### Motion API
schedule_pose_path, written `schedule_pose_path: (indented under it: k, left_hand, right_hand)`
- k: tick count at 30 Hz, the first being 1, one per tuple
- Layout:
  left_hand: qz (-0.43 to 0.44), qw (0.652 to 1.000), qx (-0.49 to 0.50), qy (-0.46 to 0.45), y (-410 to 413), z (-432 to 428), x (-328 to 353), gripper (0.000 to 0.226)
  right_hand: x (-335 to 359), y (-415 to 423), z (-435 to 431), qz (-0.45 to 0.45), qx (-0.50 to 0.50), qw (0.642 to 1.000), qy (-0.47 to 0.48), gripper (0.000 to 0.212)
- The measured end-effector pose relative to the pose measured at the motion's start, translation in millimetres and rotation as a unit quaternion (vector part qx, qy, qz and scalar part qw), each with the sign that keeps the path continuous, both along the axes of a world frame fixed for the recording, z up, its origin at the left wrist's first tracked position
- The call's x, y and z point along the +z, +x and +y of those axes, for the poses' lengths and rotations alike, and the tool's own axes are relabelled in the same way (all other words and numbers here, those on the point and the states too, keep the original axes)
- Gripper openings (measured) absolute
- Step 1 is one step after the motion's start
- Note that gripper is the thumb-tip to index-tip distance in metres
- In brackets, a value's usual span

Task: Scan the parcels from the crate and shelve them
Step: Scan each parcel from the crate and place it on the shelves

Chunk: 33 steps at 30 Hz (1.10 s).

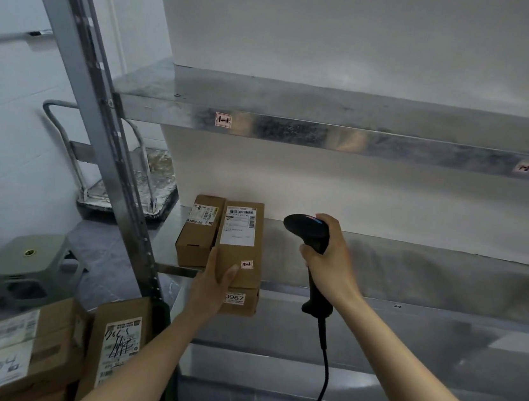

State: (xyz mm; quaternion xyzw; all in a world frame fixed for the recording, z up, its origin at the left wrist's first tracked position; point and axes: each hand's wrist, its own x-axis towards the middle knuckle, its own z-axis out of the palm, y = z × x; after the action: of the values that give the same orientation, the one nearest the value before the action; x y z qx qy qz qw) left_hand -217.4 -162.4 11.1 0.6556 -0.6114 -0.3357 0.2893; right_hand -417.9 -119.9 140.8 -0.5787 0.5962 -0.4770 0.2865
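Our left hand [213,280] lies on the near end of a long cardboard box [239,250]. The fingers are laid fairly straight over its top, not wrapped around it, which we judge is the way to slide it, not lift it. The box sits on the lower metal shelf [414,275] with its near end hanging past the front edge, so it probably needs a push inward. It touches a second box [199,230] on its left, likely to keep the row tight. Its shipping label faces up, where the scanner [307,228] can read it.

Our right hand [332,262] grips the scanner's handle, fingers curled round it. The head is level beside the box and aimed left, its cord hanging down.

More labelled boxes [15,346] wait at lower left; we cannot make out the crate around them. The upper shelf [331,135] carries small tags on its front edge, presumably marking slots.
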Motion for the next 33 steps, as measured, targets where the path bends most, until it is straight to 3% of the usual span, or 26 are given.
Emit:
schedule_pose_path:
  k: [4,8,12,17,24,33]
  left_hand:
    - [-0.025,0.998,0.047,-0.025,1.0,17.9,-2.0,0.083]
    - [-0.198,0.971,0.036,-0.13,-7.9,42.6,-13.5,0.075]
    - [-0.279,0.955,0.002,-0.103,-7.7,39.1,-30.1,0.08]
    - [-0.295,0.949,0.012,-0.108,-3.4,20.6,-37.8,0.074]
    - [-0.303,0.946,0.03,-0.11,-14.1,-2.5,-24.2,0.085]
    - [-0.325,0.943,0.012,-0.066,-14.1,-14.8,-19.3,0.082]
  right_hand:
    - [0.4,-0.3,3.3,-0.001,0.0,1.0,-0.003,0.052]
    - [-0.7,2.0,5.3,-0.004,0.001,1.0,-0.004,0.052]
    - [-2.7,3.5,4.7,-0.003,0.0,1.0,-0.002,0.053]
    - [-8.0,2.9,2.2,0.001,-0.004,1.0,0.002,0.054]
    - [-17.9,4.0,-5.0,0.01,-0.015,1.0,0.011,0.053]
    - [-20.4,9.2,-8.9,0.018,-0.018,1.0,0.012,0.052]
